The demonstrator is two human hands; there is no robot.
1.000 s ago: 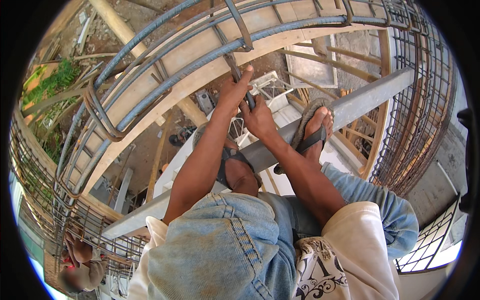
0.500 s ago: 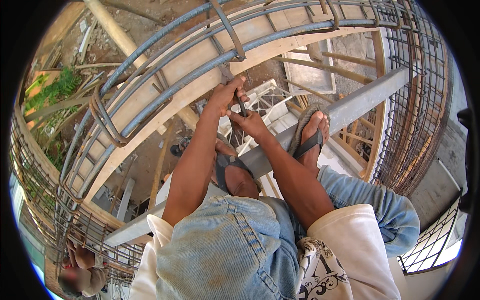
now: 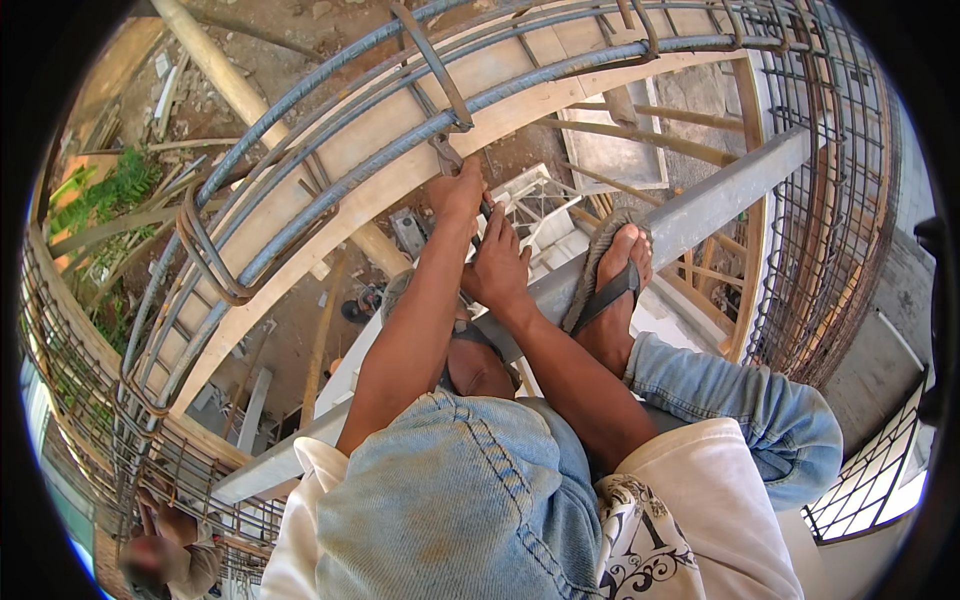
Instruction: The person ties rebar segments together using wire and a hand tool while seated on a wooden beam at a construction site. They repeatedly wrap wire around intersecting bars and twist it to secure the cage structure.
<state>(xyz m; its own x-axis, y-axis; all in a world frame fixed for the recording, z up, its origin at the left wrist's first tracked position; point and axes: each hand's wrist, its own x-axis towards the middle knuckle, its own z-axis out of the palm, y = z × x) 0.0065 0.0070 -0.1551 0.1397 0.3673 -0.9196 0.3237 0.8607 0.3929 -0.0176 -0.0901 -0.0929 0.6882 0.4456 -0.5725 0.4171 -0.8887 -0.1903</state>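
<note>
My left hand [image 3: 458,196] is closed around a small metal tying tool [image 3: 446,156] at the stirrup [image 3: 432,68] on the long rebar [image 3: 560,72], above the wooden formwork [image 3: 400,150]. My right hand [image 3: 497,265] closes just beside it; I cannot tell on what. The tool seems rigid and light: I grip the handle. The rebar is stiff and ribbed.

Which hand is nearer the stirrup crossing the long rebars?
Left. The left hand grips a tool right under the stirrup where it meets the rebars. The right hand sits lower, just beneath the left hand, apart from the stirrup.
</note>
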